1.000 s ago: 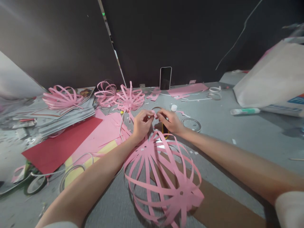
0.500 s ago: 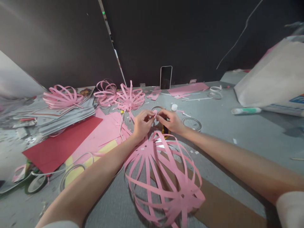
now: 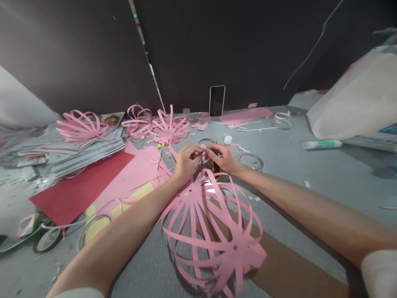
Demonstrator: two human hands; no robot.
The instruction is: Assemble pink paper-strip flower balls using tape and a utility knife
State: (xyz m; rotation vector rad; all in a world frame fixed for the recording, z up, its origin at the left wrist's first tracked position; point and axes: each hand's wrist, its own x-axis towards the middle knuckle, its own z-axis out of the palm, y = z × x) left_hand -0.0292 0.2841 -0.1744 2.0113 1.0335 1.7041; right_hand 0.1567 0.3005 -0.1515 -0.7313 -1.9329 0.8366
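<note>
My left hand point(image 3: 187, 162) and my right hand point(image 3: 223, 158) meet fingertip to fingertip near the middle of the table, pinching a small piece of pink paper point(image 3: 203, 147) between them. Directly below them lies a large pink paper-strip lantern point(image 3: 235, 247), its curved strips bowed out between two hubs. Scissors with a yellow-and-black handle point(image 3: 216, 169) are partly hidden beneath my right hand. Further back stand more pink strip shapes point(image 3: 170, 131), and another point(image 3: 81, 126) rests on a stack of papers point(image 3: 89, 155) at the left.
A phone point(image 3: 216, 101) leans on the dark wall. Red paper point(image 3: 82, 188) and pink sheets lie left. A wire coil point(image 3: 251, 162), a white cap point(image 3: 227, 140), a glue tube point(image 3: 321, 144) and a white bag point(image 3: 350, 97) are to the right. Green-handled scissors point(image 3: 48, 241) lie lower left.
The near end of the pink lantern has shifted slightly up and left. My fingers have moved a little around the small pink piece, still pinched together.
</note>
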